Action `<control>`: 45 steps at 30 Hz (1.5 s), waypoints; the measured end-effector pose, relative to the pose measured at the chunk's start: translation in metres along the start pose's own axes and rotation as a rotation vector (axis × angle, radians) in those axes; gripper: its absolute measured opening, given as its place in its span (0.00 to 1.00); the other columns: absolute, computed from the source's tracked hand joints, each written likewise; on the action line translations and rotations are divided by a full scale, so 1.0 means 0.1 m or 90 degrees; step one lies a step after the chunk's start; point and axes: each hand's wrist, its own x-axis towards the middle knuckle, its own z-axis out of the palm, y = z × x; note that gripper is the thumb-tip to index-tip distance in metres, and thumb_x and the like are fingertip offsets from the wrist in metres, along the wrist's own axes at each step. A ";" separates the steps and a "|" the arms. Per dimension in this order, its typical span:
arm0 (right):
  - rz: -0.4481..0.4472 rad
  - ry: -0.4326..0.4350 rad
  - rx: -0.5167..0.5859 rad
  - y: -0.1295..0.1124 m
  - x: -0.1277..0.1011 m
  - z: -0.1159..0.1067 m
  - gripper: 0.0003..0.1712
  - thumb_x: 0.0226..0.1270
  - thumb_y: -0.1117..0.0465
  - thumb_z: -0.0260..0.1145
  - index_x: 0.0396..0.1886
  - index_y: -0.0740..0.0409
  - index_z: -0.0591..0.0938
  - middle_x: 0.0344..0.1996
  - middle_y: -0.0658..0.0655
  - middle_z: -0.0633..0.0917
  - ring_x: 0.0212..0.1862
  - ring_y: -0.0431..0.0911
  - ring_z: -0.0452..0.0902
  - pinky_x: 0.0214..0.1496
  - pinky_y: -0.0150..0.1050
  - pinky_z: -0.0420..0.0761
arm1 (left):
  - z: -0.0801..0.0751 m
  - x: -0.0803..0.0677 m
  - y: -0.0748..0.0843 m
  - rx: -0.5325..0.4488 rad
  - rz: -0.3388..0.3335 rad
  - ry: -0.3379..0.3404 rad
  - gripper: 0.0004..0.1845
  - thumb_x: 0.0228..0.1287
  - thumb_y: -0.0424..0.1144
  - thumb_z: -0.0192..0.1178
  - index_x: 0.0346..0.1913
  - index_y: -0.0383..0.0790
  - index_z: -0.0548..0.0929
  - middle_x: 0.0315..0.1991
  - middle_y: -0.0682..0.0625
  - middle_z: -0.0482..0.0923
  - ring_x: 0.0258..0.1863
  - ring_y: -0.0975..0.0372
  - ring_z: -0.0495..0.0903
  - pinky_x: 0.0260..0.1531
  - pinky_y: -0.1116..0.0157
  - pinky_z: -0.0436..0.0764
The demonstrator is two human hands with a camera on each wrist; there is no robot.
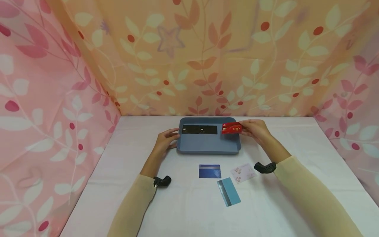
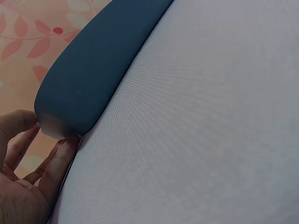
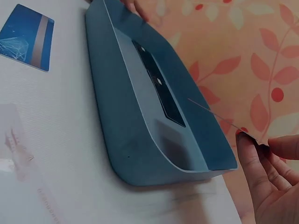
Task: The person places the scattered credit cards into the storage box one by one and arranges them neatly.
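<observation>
My right hand pinches a red VIP card by its right end, above the right part of a blue-grey tray. In the right wrist view the card is seen almost edge-on, raised over the rim, and a shadow falls on the tray floor. Two black cards lie end to end inside, along the far wall. At the tray's left end, my left hand touches the wall with extended fingers; in the left wrist view the fingertips rest against the tray's end.
In front of the tray, a dark blue card, a light blue card with a dark stripe and a pale patterned card lie on the white cloth. Floral curtains stand behind and at both sides.
</observation>
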 end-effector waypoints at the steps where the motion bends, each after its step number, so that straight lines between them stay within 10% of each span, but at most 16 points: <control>1: 0.003 0.004 -0.007 0.00 0.03 0.01 0.30 0.76 0.56 0.64 0.67 0.72 0.73 0.33 0.48 0.87 0.35 0.40 0.88 0.46 0.37 0.86 | 0.00 0.00 0.00 0.001 0.001 -0.001 0.22 0.65 0.33 0.69 0.62 0.45 0.84 0.58 0.43 0.80 0.53 0.56 0.82 0.40 0.60 0.88; 14: -0.016 0.026 -0.017 0.02 0.29 0.18 0.26 0.74 0.61 0.65 0.63 0.74 0.74 0.29 0.50 0.86 0.26 0.39 0.86 0.36 0.33 0.86 | -0.01 0.01 -0.01 0.004 -0.002 -0.006 0.23 0.66 0.33 0.69 0.63 0.44 0.83 0.59 0.42 0.80 0.53 0.56 0.82 0.39 0.60 0.88; 23: -0.014 0.030 -0.044 0.00 0.39 0.29 0.28 0.74 0.61 0.65 0.64 0.76 0.72 0.55 0.73 0.80 0.25 0.39 0.86 0.37 0.35 0.87 | -0.01 -0.02 0.01 0.012 -0.009 -0.001 0.22 0.66 0.35 0.70 0.63 0.45 0.83 0.58 0.43 0.80 0.53 0.56 0.82 0.40 0.60 0.88; 45: -0.002 0.059 -0.143 -0.06 0.41 0.44 0.21 0.71 0.67 0.64 0.59 0.78 0.78 0.59 0.75 0.79 0.29 0.42 0.85 0.37 0.36 0.87 | 0.00 -0.03 0.03 0.011 -0.004 -0.003 0.22 0.66 0.34 0.69 0.62 0.45 0.84 0.58 0.43 0.80 0.54 0.55 0.81 0.40 0.60 0.88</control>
